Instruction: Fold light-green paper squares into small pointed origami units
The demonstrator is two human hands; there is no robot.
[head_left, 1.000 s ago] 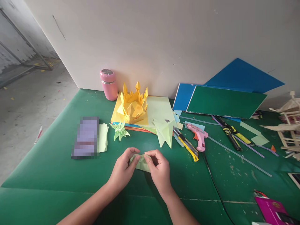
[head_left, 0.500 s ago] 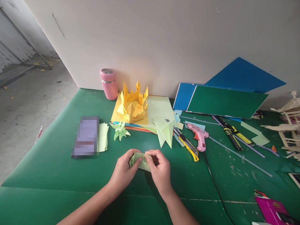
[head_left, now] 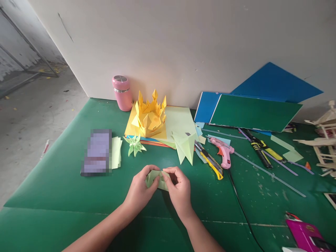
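both hands meet over the near middle of the green table mat (head_left: 65, 182), and between them is a small folded piece of light green paper (head_left: 154, 177), raised just off the mat. the left hand (head_left: 140, 190) grips the paper's left end, thumb and fingers closed on it. the right hand (head_left: 180, 190) pinches the right end, its thumb and forefinger pressed together on a flap near the top while the other fingers curl underneath. the two hands' fingertips almost touch over the fold. just beyond the hands, a little to the left, lies a small green paper flower (head_left: 134, 145). farther back a yellow paper crown (head_left: 151, 115) sits on a stack of coloured sheets (head_left: 178, 120), with a pink flask (head_left: 122, 93) upright beside it against the wall. a pointed light green folded shape (head_left: 185, 147) lies at the stack's near right corner. to the right of it are a yellow utility knife (head_left: 210, 161) and a pink glue gun (head_left: 223, 150), whose black cord (head_left: 241, 210) runs toward the near edge. to the left of the hands, a blurred rectangle (head_left: 97, 152) lies next to a few light green paper squares (head_left: 116, 153). a blue sheet (head_left: 273, 85) and a green sheet (head_left: 252, 113) lean on the wall at far right.
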